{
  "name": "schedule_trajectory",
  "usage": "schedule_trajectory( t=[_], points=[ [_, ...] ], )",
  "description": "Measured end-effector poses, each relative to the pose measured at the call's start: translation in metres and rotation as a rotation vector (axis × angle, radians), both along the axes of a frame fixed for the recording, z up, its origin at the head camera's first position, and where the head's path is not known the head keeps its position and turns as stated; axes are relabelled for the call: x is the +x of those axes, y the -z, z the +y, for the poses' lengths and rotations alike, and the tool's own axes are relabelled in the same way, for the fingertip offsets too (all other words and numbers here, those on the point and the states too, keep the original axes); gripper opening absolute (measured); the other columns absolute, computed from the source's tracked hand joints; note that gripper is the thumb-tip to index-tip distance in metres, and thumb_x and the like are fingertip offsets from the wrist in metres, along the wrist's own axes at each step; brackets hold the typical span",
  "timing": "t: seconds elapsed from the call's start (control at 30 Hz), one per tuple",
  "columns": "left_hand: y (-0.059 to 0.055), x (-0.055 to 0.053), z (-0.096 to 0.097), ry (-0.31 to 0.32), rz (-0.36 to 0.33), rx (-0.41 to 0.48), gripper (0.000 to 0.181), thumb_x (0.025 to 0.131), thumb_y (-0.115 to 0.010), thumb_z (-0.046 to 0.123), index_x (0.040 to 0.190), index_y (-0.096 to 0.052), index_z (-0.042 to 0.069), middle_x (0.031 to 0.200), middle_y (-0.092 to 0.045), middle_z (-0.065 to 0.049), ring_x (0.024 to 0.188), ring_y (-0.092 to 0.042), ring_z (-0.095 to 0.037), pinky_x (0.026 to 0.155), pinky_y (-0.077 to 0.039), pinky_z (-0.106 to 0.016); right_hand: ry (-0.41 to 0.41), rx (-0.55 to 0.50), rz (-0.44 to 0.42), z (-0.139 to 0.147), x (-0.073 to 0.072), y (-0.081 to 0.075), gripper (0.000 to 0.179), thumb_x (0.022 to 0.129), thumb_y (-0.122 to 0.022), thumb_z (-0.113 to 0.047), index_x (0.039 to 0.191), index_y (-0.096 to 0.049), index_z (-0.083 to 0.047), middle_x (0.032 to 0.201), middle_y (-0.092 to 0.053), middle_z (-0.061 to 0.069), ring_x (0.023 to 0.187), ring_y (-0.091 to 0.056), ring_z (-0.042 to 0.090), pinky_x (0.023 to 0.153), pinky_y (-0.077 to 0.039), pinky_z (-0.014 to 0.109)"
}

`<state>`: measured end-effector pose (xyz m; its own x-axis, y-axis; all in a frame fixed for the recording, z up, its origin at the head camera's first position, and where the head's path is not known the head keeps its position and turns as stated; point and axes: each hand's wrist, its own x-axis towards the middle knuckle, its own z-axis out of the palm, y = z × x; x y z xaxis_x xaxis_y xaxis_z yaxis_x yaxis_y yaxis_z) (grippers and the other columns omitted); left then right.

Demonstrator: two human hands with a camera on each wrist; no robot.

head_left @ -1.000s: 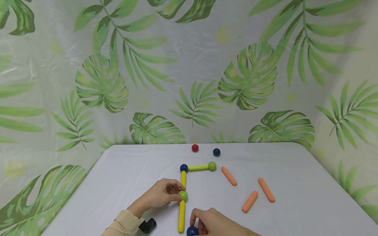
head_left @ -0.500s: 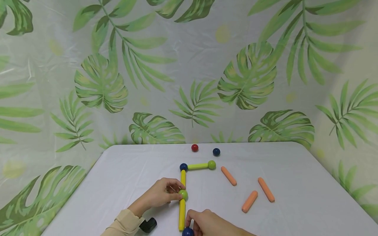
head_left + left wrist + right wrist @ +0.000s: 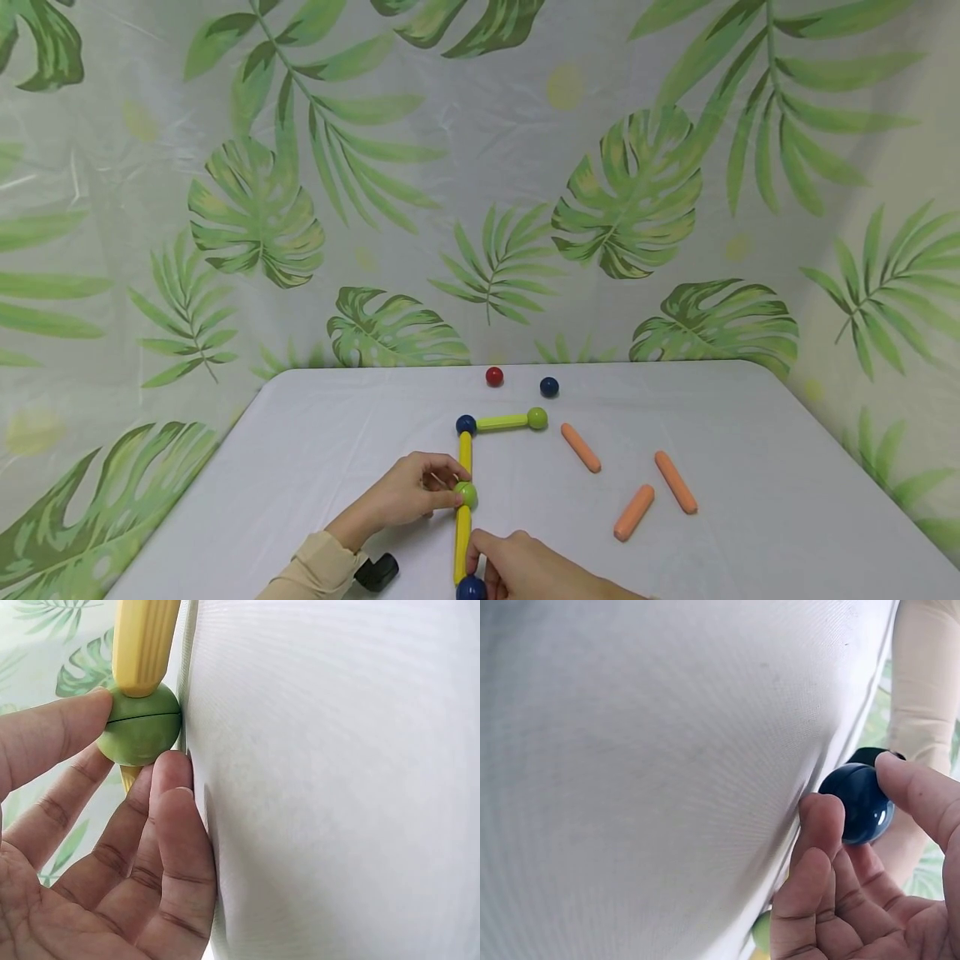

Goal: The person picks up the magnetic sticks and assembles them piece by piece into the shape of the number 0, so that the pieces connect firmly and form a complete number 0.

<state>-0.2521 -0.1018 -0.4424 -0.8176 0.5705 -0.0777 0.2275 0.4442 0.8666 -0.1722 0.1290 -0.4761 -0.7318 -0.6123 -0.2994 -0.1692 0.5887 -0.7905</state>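
My left hand (image 3: pixel 420 492) pinches a green ball (image 3: pixel 467 495) between thumb and fingers; one yellow stick (image 3: pixel 466 454) runs from it to a blue ball (image 3: pixel 466 425) further back, and a second yellow stick (image 3: pixel 462 546) runs toward me. At the near end of that second stick, my right hand (image 3: pixel 525 567) pinches another blue ball (image 3: pixel 471 588), partly cut off by the frame's bottom edge. The right wrist view shows this blue ball (image 3: pixel 859 802) between thumb and fingertips. From the far blue ball a yellow-green stick (image 3: pixel 502 422) leads right to a green ball (image 3: pixel 537 418).
A red ball (image 3: pixel 494 377) and a dark blue ball (image 3: pixel 549 387) lie near the table's back edge. Three orange sticks (image 3: pixel 581 447) lie apart on the right of the white table (image 3: pixel 780 533). A black wrist device (image 3: pixel 377 572) sits by the left sleeve.
My right hand has moved left with the blue ball, bringing it to the near end of the yellow stick. The left hand stays on the green ball.
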Motion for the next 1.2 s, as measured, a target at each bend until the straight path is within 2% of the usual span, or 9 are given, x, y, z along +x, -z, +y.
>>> schedule_trajectory(
  t=[0.17,0.33,0.5,0.83,1.07,1.2],
  points=[
    [0.000,0.000,0.000,-0.004,-0.006,0.003,0.022,0.096,-0.082,0.013,0.117,-0.079,0.012,0.098,-0.073,-0.004,0.078,-0.063,-0.015,0.057,-0.050,-0.026,0.028,0.022,-0.026,-0.006,0.012,-0.029,0.033,0.090,-0.086,-0.007,0.108,-0.063,-0.021,0.076,-0.063,-0.004,0.065,-0.056,0.008,0.067,-0.051,0.017],
    [0.001,0.000,0.000,-0.002,-0.003,0.001,0.021,0.096,-0.082,0.013,0.117,-0.079,0.012,0.098,-0.073,-0.004,0.078,-0.063,-0.014,0.057,-0.050,-0.026,0.023,0.021,-0.026,-0.008,0.019,-0.043,0.031,0.091,-0.085,-0.006,0.107,-0.062,-0.020,0.075,-0.062,-0.006,0.064,-0.055,0.006,0.067,-0.049,0.015],
    [0.001,0.000,-0.001,0.000,0.001,-0.002,0.020,0.096,-0.081,0.015,0.116,-0.079,0.012,0.098,-0.073,-0.002,0.077,-0.064,-0.012,0.058,-0.051,-0.025,0.041,0.021,-0.017,-0.010,0.020,-0.044,0.032,0.091,-0.085,-0.005,0.106,-0.062,-0.022,0.074,-0.062,-0.005,0.063,-0.054,0.007,0.067,-0.050,0.015],
    [0.000,0.000,0.000,-0.007,-0.015,0.007,0.020,0.096,-0.081,0.015,0.115,-0.079,0.012,0.096,-0.072,-0.002,0.075,-0.064,-0.012,0.056,-0.050,-0.024,-0.024,0.077,0.054,-0.007,0.011,-0.025,0.031,0.092,-0.087,-0.016,0.109,-0.062,-0.025,0.074,-0.063,-0.011,0.063,-0.056,0.003,0.067,-0.051,0.014],
    [-0.001,0.000,0.001,-0.003,-0.018,0.007,0.019,0.096,-0.081,0.015,0.115,-0.079,0.013,0.097,-0.072,-0.002,0.075,-0.064,-0.013,0.057,-0.050,-0.025,0.015,0.098,0.037,-0.011,0.017,-0.039,0.030,0.091,-0.086,-0.012,0.105,-0.062,-0.024,0.073,-0.061,-0.008,0.063,-0.054,0.005,0.066,-0.049,0.015],
    [-0.001,0.000,0.001,0.000,-0.022,0.014,0.019,0.096,-0.081,0.014,0.114,-0.079,0.013,0.097,-0.073,-0.001,0.077,-0.066,-0.014,0.057,-0.050,-0.025,0.014,0.085,0.036,-0.011,0.018,-0.041,0.030,0.091,-0.085,-0.010,0.105,-0.062,-0.023,0.073,-0.061,-0.008,0.063,-0.053,0.004,0.066,-0.049,0.014]
  ],
)
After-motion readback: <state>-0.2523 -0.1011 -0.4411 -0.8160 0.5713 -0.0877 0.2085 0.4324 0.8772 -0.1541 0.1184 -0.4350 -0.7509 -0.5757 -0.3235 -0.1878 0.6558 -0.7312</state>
